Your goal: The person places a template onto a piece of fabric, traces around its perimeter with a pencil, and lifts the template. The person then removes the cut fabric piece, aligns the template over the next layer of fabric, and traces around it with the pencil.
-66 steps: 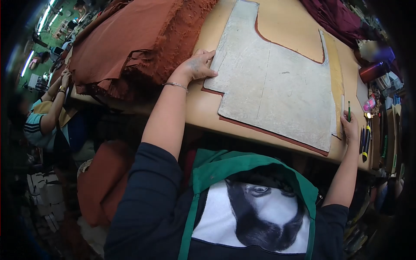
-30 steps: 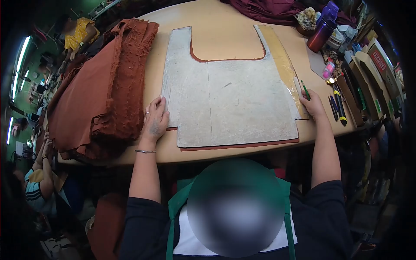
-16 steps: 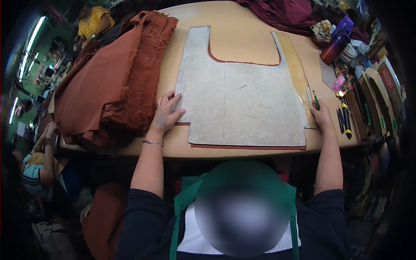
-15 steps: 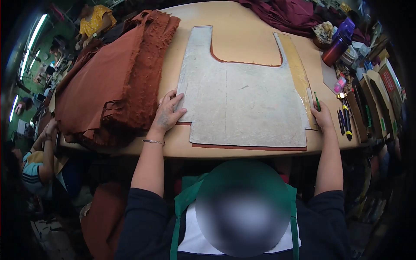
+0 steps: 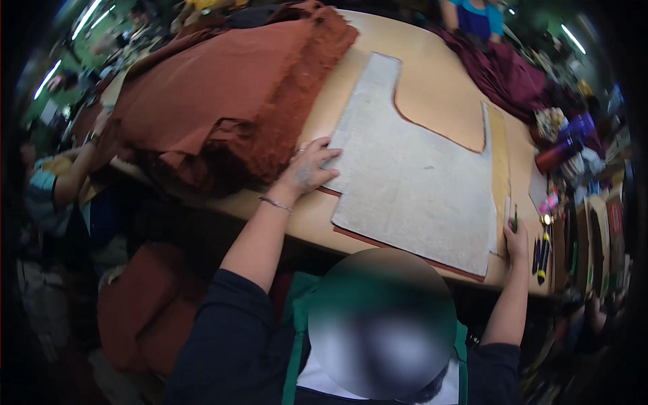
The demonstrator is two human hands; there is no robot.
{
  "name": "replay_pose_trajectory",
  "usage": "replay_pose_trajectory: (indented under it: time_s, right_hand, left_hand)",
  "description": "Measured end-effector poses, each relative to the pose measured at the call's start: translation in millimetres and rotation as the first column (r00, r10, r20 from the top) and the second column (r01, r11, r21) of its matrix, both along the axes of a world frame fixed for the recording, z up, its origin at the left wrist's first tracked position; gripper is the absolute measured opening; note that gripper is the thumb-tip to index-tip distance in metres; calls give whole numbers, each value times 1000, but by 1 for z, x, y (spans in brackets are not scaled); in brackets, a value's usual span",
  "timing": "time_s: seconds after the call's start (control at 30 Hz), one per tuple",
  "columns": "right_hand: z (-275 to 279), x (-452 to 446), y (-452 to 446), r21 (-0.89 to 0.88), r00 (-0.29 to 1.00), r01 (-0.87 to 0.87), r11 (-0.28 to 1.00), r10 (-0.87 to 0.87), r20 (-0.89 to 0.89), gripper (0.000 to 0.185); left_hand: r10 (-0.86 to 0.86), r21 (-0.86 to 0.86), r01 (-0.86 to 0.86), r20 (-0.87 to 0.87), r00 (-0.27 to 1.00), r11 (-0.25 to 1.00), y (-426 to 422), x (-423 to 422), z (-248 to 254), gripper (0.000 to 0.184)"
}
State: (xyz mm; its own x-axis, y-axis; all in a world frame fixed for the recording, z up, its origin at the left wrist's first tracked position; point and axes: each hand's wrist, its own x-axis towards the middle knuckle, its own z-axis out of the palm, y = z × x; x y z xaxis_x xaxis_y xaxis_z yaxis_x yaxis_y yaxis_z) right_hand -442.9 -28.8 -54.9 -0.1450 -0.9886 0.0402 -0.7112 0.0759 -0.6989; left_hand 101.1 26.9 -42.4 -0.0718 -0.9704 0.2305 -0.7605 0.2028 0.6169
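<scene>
A large grey pattern board (image 5: 418, 182) with a deep cut-out at its far side lies flat on the table. Rust-coloured cloth (image 5: 405, 253) shows as a thin rim under its near edge. A yellowish strip (image 5: 499, 169) runs along the board's right side. My left hand (image 5: 310, 167) rests on the board's left edge, fingers apart. At the right edge, my right hand (image 5: 517, 239) is closed round a green pen (image 5: 516, 217), which points away from me.
A thick stack of rust cloth (image 5: 223, 94) stands left of the board on the table (image 5: 304, 223). Maroon cloth (image 5: 499, 77), a bottle (image 5: 559, 154), a yellow-black cutter (image 5: 543, 256) and cardboard pieces (image 5: 597, 229) are on the right. Co-workers are at the left and far side.
The view has turned, so the board and table appear tilted and shifted right. A person in blue now shows at the far side. Both hands keep their places at the board's edges.
</scene>
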Motion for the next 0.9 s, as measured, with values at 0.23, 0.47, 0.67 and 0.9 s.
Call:
replay_pose_trajectory:
  time_s: [0.23,0.47,0.67,0.9]
  right_hand:
    - [17,8,2,122,998,16,992,-8,-60,26]
    - [13,2,0,95,994,-8,995,19,-106,28]
    - [10,4,-1,12,982,-52,999,53,-183,32]
    - [10,11,12,-97,1000,29,995,-29,2,31]
  left_hand:
    - [34,47,-34,-15,999,998,6,-4,9,41]
    - [42,12,-43,40,998,999,6,-5,3,41]
    - [76,-102,-53,239,968,993,12,-12,-1,42]
    - [-21,-242,123,387,922,962,16,-23,10,49]
